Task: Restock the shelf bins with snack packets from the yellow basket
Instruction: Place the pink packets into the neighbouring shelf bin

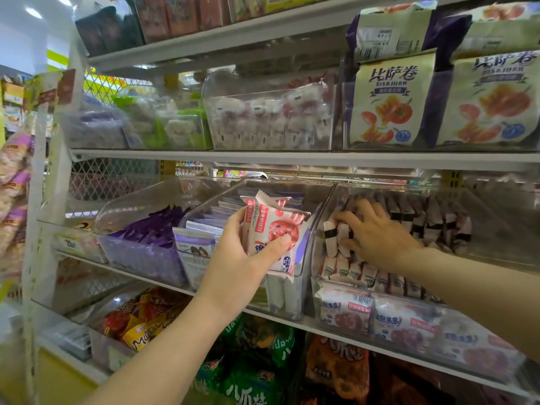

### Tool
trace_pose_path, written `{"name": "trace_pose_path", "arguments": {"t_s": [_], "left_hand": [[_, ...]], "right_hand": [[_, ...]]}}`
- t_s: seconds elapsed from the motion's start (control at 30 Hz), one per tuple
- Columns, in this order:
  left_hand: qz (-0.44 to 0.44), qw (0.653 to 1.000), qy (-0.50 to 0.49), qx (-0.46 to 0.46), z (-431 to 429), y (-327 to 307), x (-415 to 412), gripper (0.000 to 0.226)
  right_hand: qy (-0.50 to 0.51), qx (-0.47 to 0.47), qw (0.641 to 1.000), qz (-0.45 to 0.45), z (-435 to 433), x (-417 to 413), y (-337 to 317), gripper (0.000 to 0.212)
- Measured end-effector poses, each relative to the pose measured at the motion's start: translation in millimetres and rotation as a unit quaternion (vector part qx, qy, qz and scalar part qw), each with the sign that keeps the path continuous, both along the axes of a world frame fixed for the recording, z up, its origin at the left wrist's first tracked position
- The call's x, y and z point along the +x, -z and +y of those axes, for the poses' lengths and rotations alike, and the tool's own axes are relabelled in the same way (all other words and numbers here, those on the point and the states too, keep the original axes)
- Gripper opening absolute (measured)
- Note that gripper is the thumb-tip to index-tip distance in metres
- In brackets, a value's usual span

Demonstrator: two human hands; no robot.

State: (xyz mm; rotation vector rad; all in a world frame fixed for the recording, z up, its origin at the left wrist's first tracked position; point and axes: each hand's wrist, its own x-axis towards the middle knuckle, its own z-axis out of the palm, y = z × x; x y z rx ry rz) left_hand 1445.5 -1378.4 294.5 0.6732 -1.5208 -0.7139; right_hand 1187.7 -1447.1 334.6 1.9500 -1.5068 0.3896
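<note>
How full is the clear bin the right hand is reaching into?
Well stocked: rows of packets fill the clear bin from front to back. The right hand touches the upper row.

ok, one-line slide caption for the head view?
Left hand holds red-and-white snack packets; right hand touches black-banded packets in clear bin.

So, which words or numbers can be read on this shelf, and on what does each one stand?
"比萨卷" and "BISAJUAN": on the cream bags, upper shelf.
"八爪": on a green bag, lowest shelf; the rest is unclear.
Red labels on the snack packets in the left hand: too blurred to read.
Everything else: too small or blurred.
</note>
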Motion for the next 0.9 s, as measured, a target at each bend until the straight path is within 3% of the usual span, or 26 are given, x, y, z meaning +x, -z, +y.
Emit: {"name": "trace_pose_path", "arguments": {"t_s": [0.23,0.4,0.5,0.57,0.63,0.7,0.83,0.9], "left_hand": [[0.005,1.000,0.014,-0.012,0,-3,-4,0.064],[-0.006,1.000,0.021,-0.018,11,-11,-13,0.061],[-0.009,0.999,0.040,-0.007,17,-17,-29,0.056],[-0.002,0.999,0.053,0.005,21,-21,-46,0.055],[0.016,0.996,0.078,0.031,22,-23,-67,0.052],[0.022,0.989,0.120,0.083,20,-24,-91,0.054],[-0.035,0.970,0.175,0.163,19,-24,-130,0.060],[-0.057,0.968,0.164,0.180,15,-26,-137,0.077]], "right_hand": [[0.018,-0.017,0.999,0.034,-9,6,0,0.060],[-0.026,0.119,0.986,-0.110,-1,-2,-24,0.074],[-0.070,0.108,0.969,-0.213,32,-10,-38,0.077],[-0.163,0.131,0.918,-0.337,64,-10,-40,0.081],[-0.268,0.214,0.823,-0.453,94,-6,-33,0.080],[-0.311,0.266,0.767,-0.494,112,-3,-26,0.077],[-0.311,0.244,0.747,-0.535,117,-11,-17,0.083],[-0.276,0.219,0.751,-0.558,114,-26,-21,0.080]]}}
